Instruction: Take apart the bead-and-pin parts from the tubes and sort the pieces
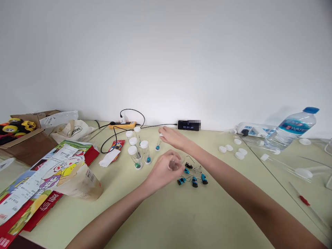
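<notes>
My left hand (163, 170) is curled around a small clear tube (175, 163), held just left of a heap of blue and black binder clips (193, 177). My right hand (173, 136) reaches farther back, its fingers pinched on a white cap (161, 135) above a tube with a blue clip inside (157, 146). To the left stand several capped clear tubes (137, 152), some holding blue or green clips.
Loose white caps (233, 149) lie at the right near a lying water bottle (293, 127) and empty tubes. A phone showing a timer (189, 125) and a power strip (123, 124) sit by the wall. A plastic cup (77, 180), printed packets and a cardboard box occupy the left.
</notes>
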Motion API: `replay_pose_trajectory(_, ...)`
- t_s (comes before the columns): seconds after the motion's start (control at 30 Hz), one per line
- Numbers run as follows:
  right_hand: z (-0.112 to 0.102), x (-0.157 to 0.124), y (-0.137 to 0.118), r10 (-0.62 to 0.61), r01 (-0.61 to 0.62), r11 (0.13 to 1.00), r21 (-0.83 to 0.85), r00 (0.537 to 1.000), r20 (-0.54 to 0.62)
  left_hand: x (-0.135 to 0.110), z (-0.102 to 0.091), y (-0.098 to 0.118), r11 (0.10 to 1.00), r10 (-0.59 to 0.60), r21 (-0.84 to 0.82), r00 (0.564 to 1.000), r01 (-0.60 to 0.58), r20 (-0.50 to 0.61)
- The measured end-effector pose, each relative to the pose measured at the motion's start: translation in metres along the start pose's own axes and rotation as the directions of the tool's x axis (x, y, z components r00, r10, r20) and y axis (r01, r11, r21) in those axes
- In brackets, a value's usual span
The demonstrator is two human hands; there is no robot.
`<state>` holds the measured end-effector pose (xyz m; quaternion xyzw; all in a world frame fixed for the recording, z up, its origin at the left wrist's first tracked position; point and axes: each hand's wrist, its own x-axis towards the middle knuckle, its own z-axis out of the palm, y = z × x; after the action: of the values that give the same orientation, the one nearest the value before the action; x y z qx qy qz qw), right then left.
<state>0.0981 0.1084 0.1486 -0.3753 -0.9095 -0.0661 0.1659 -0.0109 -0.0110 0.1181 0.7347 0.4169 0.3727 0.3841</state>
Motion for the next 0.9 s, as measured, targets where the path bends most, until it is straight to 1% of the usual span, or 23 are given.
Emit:
replay_pose_trajectory(0.03,-0.007,-0.014,0.002,0.054,-0.054,0.999,-0.009,0.998,-0.030,0.001,-0.005,0.003,0.998,0.035,0.057,0.997,-0.031,-0.069)
replay_pose_trajectory(0.1,-0.022,-0.047,0.003,0.163,-0.166,0.986,-0.027,0.982,-0.098,0.003,-0.012,0.009,0.981,0.130,0.168,0.975,-0.100,-0.180)
replay_pose_trajectory(0.13,-0.030,-0.064,0.001,0.209,-0.214,0.976,-0.033,0.970,-0.124,0.003,-0.013,0.012,0.972,0.170,0.196,0.965,-0.131,-0.198)
replay_pose_trajectory(0.17,-0.036,-0.080,-0.003,0.252,-0.258,0.966,-0.028,0.957,-0.143,0.002,-0.013,0.015,0.971,0.184,0.188,0.967,-0.150,-0.178)
replay_pose_trajectory(0.2,-0.042,-0.096,-0.007,0.296,-0.298,0.955,0.015,0.943,-0.149,0.002,-0.012,0.017,0.979,0.170,0.137,0.979,-0.153,-0.117)
replay_pose_trajectory(0.23,-0.047,-0.110,-0.013,0.327,-0.321,0.945,0.063,0.935,-0.140,0.000,-0.008,0.019,0.990,0.134,0.046,0.991,-0.133,-0.021)
replay_pose_trajectory(0.27,-0.050,-0.122,-0.020,0.341,-0.329,0.938,0.112,0.933,-0.118,-0.002,-0.003,0.019,0.994,0.091,-0.075,0.991,-0.084,0.102)
replay_pose_trajectory(0.3,-0.052,-0.133,-0.026,0.349,-0.331,0.930,0.159,0.932,-0.098,-0.004,0.003,0.019,0.977,0.058,-0.212,0.969,-0.007,0.239)
replay_pose_trajectory(0.33,-0.054,-0.142,-0.032,0.341,-0.322,0.924,0.205,0.938,-0.065,-0.006,0.010,0.017,0.936,0.050,-0.341,0.927,0.087,0.372)
replay_pose_trajectory(0.37,-0.055,-0.149,-0.035,0.322,-0.307,0.918,0.251,0.946,-0.023,-0.009,0.016,0.016,0.876,0.063,-0.446,0.873,0.184,0.483)
replay_pose_trajectory(0.4,-0.057,-0.153,-0.037,0.303,-0.296,0.906,0.303,0.953,0.027,-0.011,0.022,0.014,0.805,0.082,-0.526,0.826,0.275,0.557)
replay_pose_trajectory(0.43,-0.059,-0.156,-0.037,0.284,-0.292,0.887,0.356,0.956,0.077,-0.012,0.027,0.012,0.729,0.093,-0.586,0.796,0.354,0.598)
replay_pose_trajectory(0.47,-0.060,-0.157,-0.035,0.272,-0.296,0.866,0.403,0.955,0.117,-0.013,0.031,0.010,0.651,0.090,-0.632,0.784,0.420,0.614)
replay_pose_trajectory(0.53,-0.060,-0.156,-0.028,0.270,-0.313,0.823,0.474,0.950,0.159,-0.011,0.035,0.007,0.510,0.047,-0.700,0.796,0.500,0.603)
replay_pose_trajectory(0.6,-0.055,-0.152,-0.020,0.271,-0.313,0.801,0.511,0.950,0.157,-0.005,0.037,0.004,0.401,-0.009,-0.737,0.807,0.544,0.591)
replay_pose_trajectory(0.7,-0.041,-0.146,-0.008,0.234,-0.277,0.785,0.553,0.961,0.149,0.004,0.037,0.000,0.303,-0.044,-0.745,0.790,0.594,0.612)
replay_pose_trajectory(0.77,-0.033,-0.144,0.009,0.287,-0.295,0.793,0.533,0.953,0.101,0.006,0.037,-0.003,0.247,-0.021,-0.731,0.758,0.636,0.652)
replay_pose_trajectory(0.8,-0.032,-0.145,0.021,0.346,-0.327,0.797,0.507,0.936,0.060,0.005,0.037,-0.005,0.228,0.002,-0.718,0.737,0.658,0.676)
replay_pose_trajectory(0.83,-0.032,-0.147,0.036,0.451,-0.395,0.799,0.453,0.892,-0.019,0.003,0.036,-0.007,0.219,0.022,-0.704,0.718,0.675,0.695)
replay_pose_trajectory(0.9,-0.039,-0.155,0.072,0.571,-0.494,0.772,0.400,0.816,-0.095,-0.001,0.033,-0.011,0.221,0.041,-0.692,0.702,0.687,0.711)
